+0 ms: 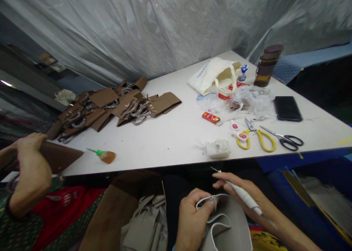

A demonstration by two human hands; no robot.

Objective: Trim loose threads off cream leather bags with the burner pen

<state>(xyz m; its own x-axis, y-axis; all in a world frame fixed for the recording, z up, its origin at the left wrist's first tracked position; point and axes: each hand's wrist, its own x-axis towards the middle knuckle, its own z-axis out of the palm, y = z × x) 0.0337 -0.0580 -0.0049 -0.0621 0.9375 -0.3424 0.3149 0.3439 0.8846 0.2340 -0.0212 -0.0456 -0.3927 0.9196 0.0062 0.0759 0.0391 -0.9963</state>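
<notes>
My left hand pinches the white handle on the grey bag; my right hand grips the white tool, tip just above; I judge careful tip placement comes next.

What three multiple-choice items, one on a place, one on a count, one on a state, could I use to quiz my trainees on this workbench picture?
1. Where does the black phone lie?
A. on the table's right part, near the scissors
B. among the brown pieces at the left
C. in the person's lap

2. How many pairs of scissors are on the table?
A. one
B. two
C. four

3. What does the right hand hold?
A. nothing
B. the brown bottle
C. a white pen-like tool

Answers:
1 A: the phone lies right of the crumpled plastic, behind the scissors.
2 B: yellow-handled scissors and black-handled scissors lie side by side.
3 C: its grip is closed on the white tool, while the left hand pinches a grey piece.
</notes>
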